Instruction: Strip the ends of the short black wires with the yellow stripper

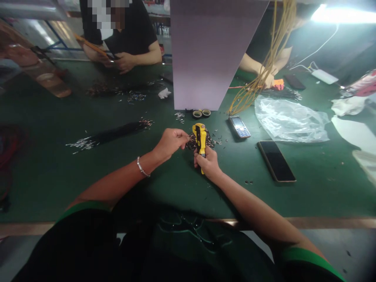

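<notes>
My right hand is wrapped round the handles of a yellow and black crimping tool, held with its head pointing away from me. Just left of the tool's head, my left hand is closed in a pinch; whatever sits between the fingertips is too small to make out. Below and behind the tool lies a pile of small metal terminals, partly hidden by the tool and my fingers. A bundle of black wires with pale ends on one side and coppery ends on the other rests to the left.
Two tape rolls stand by an upright white panel. To the right are a keypad phone, a smartphone and a clear plastic bag. Yellow wires hang down. Co-workers' hands work across the green table.
</notes>
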Motion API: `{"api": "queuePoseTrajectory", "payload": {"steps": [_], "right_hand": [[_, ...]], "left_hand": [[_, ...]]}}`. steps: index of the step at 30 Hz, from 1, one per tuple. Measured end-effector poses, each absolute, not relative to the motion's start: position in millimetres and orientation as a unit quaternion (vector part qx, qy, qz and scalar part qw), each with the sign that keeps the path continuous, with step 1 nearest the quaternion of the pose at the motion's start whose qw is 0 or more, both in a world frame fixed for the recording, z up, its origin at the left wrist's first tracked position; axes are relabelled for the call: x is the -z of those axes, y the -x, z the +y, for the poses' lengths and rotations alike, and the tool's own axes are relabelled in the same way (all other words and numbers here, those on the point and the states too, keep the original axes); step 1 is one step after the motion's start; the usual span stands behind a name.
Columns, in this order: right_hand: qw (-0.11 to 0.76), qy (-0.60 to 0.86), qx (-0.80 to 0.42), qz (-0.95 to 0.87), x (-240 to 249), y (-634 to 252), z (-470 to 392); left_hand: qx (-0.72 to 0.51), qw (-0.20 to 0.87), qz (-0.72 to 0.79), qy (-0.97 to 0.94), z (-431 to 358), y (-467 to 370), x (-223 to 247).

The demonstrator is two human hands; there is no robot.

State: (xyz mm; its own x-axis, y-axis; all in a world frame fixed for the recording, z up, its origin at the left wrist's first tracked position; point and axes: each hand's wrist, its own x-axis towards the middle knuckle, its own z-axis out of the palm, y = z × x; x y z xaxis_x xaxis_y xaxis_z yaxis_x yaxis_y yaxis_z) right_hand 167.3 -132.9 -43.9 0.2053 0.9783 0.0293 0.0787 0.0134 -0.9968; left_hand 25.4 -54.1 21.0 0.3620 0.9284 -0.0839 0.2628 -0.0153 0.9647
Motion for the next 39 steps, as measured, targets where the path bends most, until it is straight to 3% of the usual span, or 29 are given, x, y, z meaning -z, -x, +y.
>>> {"api": "queuePoseTrajectory", "payload": {"steps": [13,30,39], "right_hand": [[0.519,0.584,-0.370,-0.502,52.0,-169.6,-128.6],[0.549,0.471,-0.538,-0.433,28.2,-189.1,-136.2],[0.573,0.488,-0.474,-0.456,23.0,-202.1,-136.3]], "left_hand": [[-0.322,0.544,0.480,-0.608,-45.7,-22.9,-15.6],[-0.384,0.511,0.486,-0.596,-32.6,-9.0,-31.4],[-0.409,0.481,0.509,-0.585,-21.9,-4.4,-29.3]]}}
